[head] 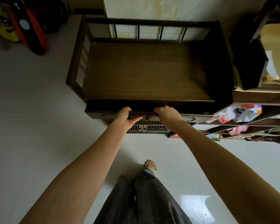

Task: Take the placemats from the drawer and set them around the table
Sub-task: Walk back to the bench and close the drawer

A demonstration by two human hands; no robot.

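A dark wooden cabinet [145, 70] with a railed top stands against the wall. Its top drawer [196, 116] is pulled out a little, showing a dark gap behind its front. My left hand [125, 116] grips the drawer front's upper edge, fingers curled over it and thumb along the face. My right hand [167, 114] grips the same edge a bit to the right, fingers hooked into the gap. The inside of the drawer is dark and no placemats show.
Open shelves [249, 125] with bags and clutter stand to the right of the cabinet. A dark box [247, 62] sits at the right. Red and black objects [29, 29] lean at the far left. My legs and a sandalled foot [150, 165] stand on the pale tiled floor [39, 126].
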